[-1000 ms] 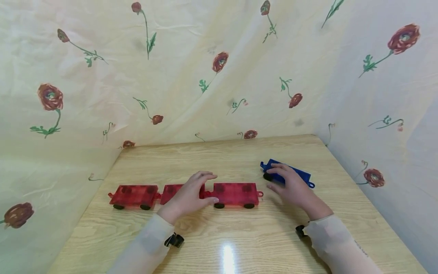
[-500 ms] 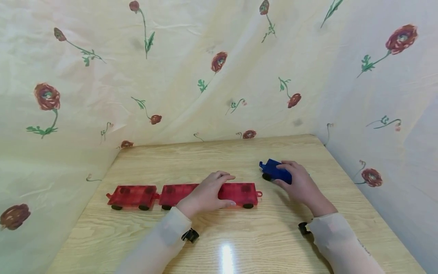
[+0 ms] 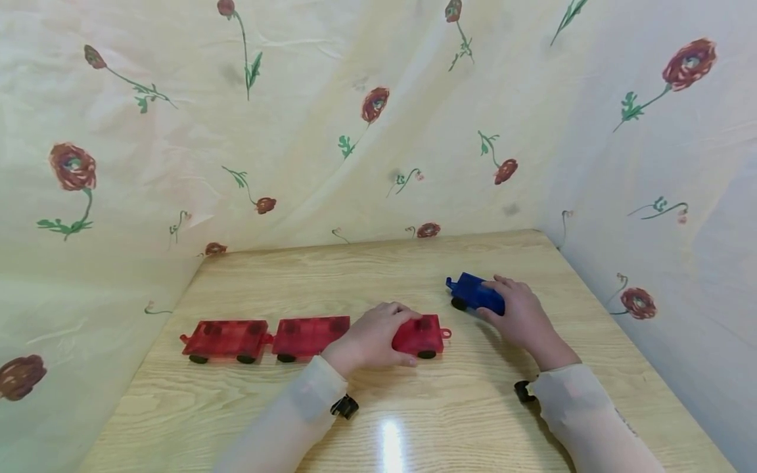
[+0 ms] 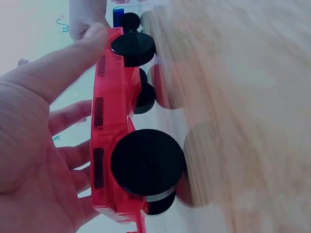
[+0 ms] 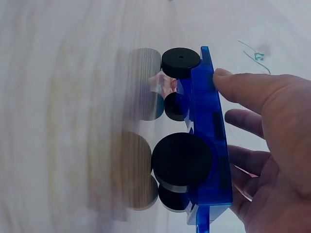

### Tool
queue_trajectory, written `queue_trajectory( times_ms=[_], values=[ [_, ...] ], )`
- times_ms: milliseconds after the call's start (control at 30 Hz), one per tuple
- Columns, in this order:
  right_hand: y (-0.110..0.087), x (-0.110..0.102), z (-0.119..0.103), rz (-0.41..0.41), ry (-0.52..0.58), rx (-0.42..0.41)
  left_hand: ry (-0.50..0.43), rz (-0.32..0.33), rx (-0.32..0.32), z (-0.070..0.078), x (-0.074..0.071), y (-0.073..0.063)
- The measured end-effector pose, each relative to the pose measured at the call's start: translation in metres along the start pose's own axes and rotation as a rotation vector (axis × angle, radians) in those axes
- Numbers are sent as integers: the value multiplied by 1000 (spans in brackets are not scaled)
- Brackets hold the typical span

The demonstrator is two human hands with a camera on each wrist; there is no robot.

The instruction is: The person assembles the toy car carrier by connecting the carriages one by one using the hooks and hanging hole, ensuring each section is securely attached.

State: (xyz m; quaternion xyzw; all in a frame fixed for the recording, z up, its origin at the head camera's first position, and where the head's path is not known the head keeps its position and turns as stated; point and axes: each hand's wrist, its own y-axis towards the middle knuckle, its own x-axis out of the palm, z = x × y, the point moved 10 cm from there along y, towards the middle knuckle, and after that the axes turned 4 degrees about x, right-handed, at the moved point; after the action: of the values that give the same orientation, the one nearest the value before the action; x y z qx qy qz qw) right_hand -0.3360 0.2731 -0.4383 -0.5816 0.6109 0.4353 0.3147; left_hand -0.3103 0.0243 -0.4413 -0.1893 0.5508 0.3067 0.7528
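Observation:
A row of red translucent toy train cars on black wheels stands on the wooden table, coupled by hooks and rings. My left hand (image 3: 378, 335) spans the rightmost red train car (image 4: 109, 126), thumb on its near edge and fingers along the far side. A blue toy train car (image 3: 470, 292) sits farther back on the right, slightly turned, its hook pointing left. My right hand (image 3: 523, 322) holds its right part; in the right wrist view the thumb (image 5: 238, 86) touches the blue side. The palm hides the blue car's right end.
To the left, the middle red train car (image 3: 310, 338) and the leftmost red train car (image 3: 225, 338) continue the row. A flowered cloth (image 3: 296, 131) hangs behind the wooden table (image 3: 449, 420) and along both sides.
My left hand has slid right along the red row onto the rightmost car. The right hand has moved rightward over the blue car and taken hold of it.

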Motion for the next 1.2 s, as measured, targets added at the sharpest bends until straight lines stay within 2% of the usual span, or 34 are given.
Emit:
queue_trajectory(
  times_ms=[200, 500, 867, 1200],
  values=[
    [0, 2, 2, -19, -23, 26, 39, 5, -2, -2, 2, 1],
    [-2, 0, -1, -3, -35, 14, 67, 6, -7, -4, 2, 2],
    [-4, -4, -4, 0, -20, 6, 26, 40, -20, -7, 0, 4],
    [-7, -4, -4, -64, 21, -61, -59, 52, -47, -16, 2, 7]
  ],
)
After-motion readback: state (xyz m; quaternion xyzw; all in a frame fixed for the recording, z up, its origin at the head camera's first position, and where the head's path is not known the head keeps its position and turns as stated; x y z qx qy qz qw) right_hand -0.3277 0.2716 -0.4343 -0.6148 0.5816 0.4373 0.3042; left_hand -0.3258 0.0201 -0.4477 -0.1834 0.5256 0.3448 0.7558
